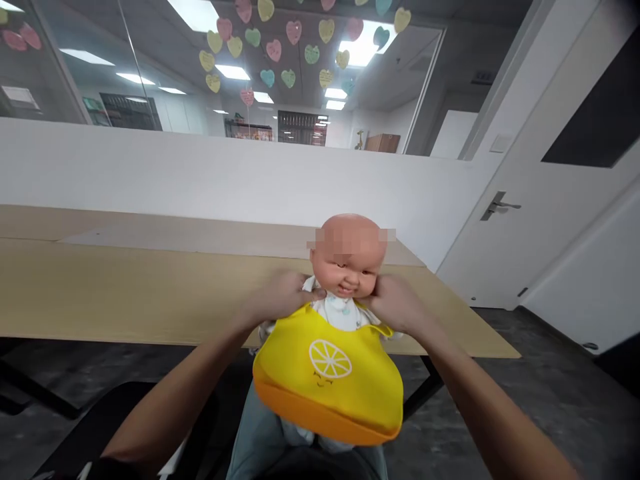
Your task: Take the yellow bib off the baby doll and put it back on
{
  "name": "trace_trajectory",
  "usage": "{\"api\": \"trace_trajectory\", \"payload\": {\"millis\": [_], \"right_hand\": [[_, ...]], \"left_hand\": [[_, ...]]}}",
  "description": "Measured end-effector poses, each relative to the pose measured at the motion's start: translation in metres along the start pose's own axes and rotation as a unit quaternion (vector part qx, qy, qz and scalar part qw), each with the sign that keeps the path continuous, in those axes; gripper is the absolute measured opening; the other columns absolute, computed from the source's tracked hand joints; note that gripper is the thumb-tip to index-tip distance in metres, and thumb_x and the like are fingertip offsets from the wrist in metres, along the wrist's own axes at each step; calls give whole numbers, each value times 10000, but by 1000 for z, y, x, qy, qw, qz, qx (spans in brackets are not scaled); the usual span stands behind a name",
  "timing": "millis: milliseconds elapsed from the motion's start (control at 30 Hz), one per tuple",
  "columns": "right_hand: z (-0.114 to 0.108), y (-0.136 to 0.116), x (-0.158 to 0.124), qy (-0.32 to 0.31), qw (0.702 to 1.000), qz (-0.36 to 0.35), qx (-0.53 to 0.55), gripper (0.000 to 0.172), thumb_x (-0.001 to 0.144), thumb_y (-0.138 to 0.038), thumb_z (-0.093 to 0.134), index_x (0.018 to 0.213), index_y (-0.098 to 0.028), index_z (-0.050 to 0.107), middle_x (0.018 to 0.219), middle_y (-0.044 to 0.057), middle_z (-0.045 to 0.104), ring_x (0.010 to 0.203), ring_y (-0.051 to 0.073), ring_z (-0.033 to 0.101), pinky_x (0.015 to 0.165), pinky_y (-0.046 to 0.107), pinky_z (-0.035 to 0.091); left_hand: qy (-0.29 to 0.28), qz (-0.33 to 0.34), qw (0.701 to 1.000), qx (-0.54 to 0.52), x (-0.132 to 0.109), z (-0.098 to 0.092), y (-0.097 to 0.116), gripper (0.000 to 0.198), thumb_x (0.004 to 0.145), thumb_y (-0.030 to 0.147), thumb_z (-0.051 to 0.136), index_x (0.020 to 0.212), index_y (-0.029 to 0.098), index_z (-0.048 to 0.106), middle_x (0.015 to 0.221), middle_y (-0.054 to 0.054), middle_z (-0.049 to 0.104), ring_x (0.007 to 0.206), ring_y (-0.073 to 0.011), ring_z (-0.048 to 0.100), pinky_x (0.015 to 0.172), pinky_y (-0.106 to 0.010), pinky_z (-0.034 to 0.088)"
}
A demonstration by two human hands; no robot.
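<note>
Yellow fills the middle of my remote view: a bib point(365, 360) hangs over the chest of a doll point(360, 263), its lower band orange, with a white citrus slice and a small smile printed on the front. The doll is upright and faces me, in front of the table's near edge, with its lower body over the lap in grey-blue trousers point(257, 427). Its white patterned shirt point(340, 313) shows at the neck above the bib.

I have both bare hands up at the doll's neck, one on each side. On the left hand point(286, 293) the fingers are curled and the thumb lies against the collar, near the bib's upper corner. The right hand point(399, 303) is bent in beside the cheek, its fingertips hidden behind the neck. Both hands are blurred, so I cannot tell whether either is clenched on a bib strap.

Behind stands a long tan table point(125, 287) against a white wall point(225, 173). Heart-shaped notes point(294, 32) dot the window point(170, 80) above, and to the right I see a white door point(545, 220) with a metal handle point(497, 206).
</note>
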State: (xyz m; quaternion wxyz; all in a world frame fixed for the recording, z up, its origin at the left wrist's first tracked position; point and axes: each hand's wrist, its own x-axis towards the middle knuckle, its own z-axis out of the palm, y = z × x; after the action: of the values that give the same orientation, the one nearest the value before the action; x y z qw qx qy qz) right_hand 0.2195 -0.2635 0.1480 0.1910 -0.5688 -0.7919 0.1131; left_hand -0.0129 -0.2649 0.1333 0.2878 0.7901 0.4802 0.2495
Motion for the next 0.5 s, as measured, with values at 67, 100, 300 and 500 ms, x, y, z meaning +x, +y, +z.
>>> {"api": "trace_trajectory", "payload": {"millis": [67, 100, 300, 500], "right_hand": [[-5, -2, 20, 2, 998, 6, -58, 286, 785, -401, 532, 743, -163, 685, 705, 99, 663, 588, 178, 532, 524, 258, 279], [-6, -1, 31, 5, 996, 5, -86, 299, 786, -412, 532, 771, -161, 694, 749, 108, 674, 607, 185, 548, 530, 260, 278], [12, 20, 95, -8, 983, 13, -182, 304, 804, -346, 485, 849, -151, 713, 870, 125, 706, 751, 240, 625, 579, 270, 317], [42, 31, 139, -62, 979, 48, -190, 343, 840, -308, 472, 987, -107, 709, 1025, 181, 692, 927, 261, 650, 658, 252, 393]], "left_hand": [[3, -3, 1000, 21, 18, -9, -1, 438, 815, 525, 530, 924, 134, 696, 829, -79, 719, 765, -242, 623, 673, -278, 420], [3, -14, 999, 34, 28, -12, -2, 446, 810, 534, 531, 893, 128, 694, 802, -81, 713, 742, -239, 621, 653, -276, 413], [0, -42, 998, 52, 82, -14, -29, 439, 791, 538, 543, 779, 117, 666, 746, -78, 682, 719, -222, 600, 582, -255, 375], [-6, -66, 996, 64, 122, -4, -77, 439, 786, 558, 551, 718, 133, 638, 790, -92, 695, 783, -241, 606, 592, -251, 380]]}}
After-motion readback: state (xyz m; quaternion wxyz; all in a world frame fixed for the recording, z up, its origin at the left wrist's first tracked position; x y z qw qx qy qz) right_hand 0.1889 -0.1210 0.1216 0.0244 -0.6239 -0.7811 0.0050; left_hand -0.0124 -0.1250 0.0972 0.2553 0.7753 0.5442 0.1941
